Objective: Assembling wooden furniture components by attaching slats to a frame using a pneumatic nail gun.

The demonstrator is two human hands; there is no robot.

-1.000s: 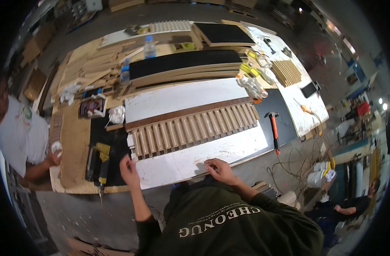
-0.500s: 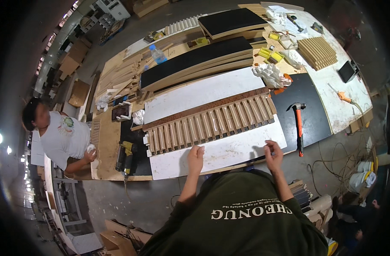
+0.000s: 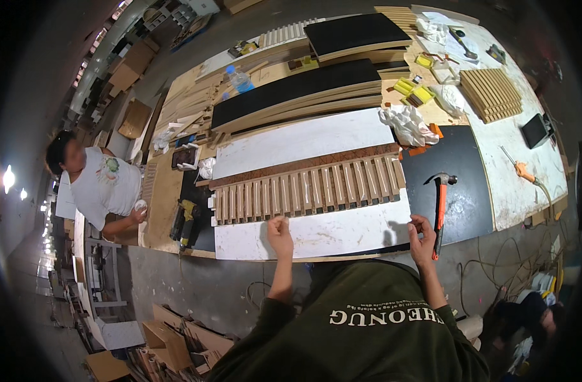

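A slatted wooden panel (image 3: 307, 188), with thin pale lines along its slats and a brown strip (image 3: 303, 164) along its far edge, lies on white boards. Just off its near edge is my left hand (image 3: 280, 238), fingers curled in; anything inside them is hidden. My right hand (image 3: 422, 240) hovers over the white board's (image 3: 335, 234) right end, thumb and fingers apart and holding nothing. Right beside it, a claw hammer (image 3: 440, 210) with an orange-red handle rests on a black board (image 3: 466, 172).
Behind the panel are stacked black-topped boards (image 3: 297, 92), a water bottle (image 3: 240, 79) and crumpled white paper (image 3: 409, 126). At left lies a yellow-and-black power tool (image 3: 186, 219); a person in a white shirt (image 3: 106, 184) stands beyond. A soldering-iron-like tool (image 3: 523, 170) lies right, with cables below.
My view has shifted a little. My right hand is now closer to the hammer's handle, and my left hand has moved left along the panel's near edge.
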